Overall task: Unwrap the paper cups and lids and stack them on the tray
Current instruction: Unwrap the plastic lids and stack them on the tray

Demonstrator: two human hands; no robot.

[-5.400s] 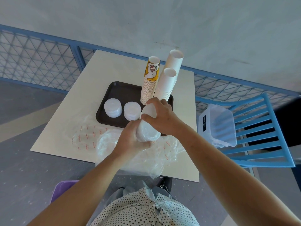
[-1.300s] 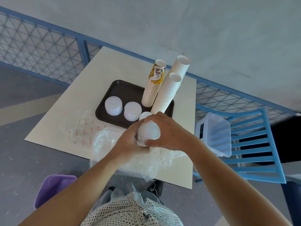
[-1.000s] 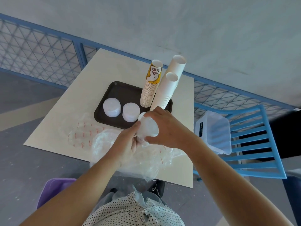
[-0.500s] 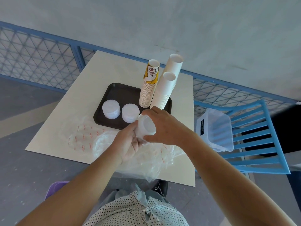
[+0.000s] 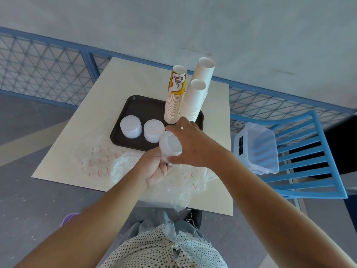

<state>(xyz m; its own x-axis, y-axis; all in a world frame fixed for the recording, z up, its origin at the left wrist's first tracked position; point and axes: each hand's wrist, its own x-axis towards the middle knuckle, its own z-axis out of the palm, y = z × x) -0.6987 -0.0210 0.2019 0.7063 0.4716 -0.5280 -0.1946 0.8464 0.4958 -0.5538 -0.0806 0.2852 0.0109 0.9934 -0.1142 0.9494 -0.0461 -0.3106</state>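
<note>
The right hand (image 5: 195, 146) grips a small stack of white lids (image 5: 171, 145) from the side, tipped over so its flat face looks up at the camera. The left hand (image 5: 157, 168) is just under it, fingers pinched on a bit of clear wrap (image 5: 166, 161) that hangs off the bottom of the stack. Both hands are over the near edge of the black tray (image 5: 143, 107), above the bench (image 5: 135, 74).

The stack is loose and tilted. If the left hand pulls the wrap too hard, I think the lids could slip apart and fall on the bench or the floor. If the wrap sticks, one lid may come away with it.

Two lid piles (image 5: 131, 126) (image 5: 154, 130) sit on the tray right beside the hands. The held stack has to go down next to them, and a bump could push them over.

Behind them stand three tall cup stacks (image 5: 174, 99) (image 5: 194, 101) (image 5: 203, 72). They lean a bit. The right hand is very near their bottoms, so a knock there could topple them.

Empty plastic bags (image 5: 160, 182) cover the near bench. A lid dropped there would be hard to see.
</note>
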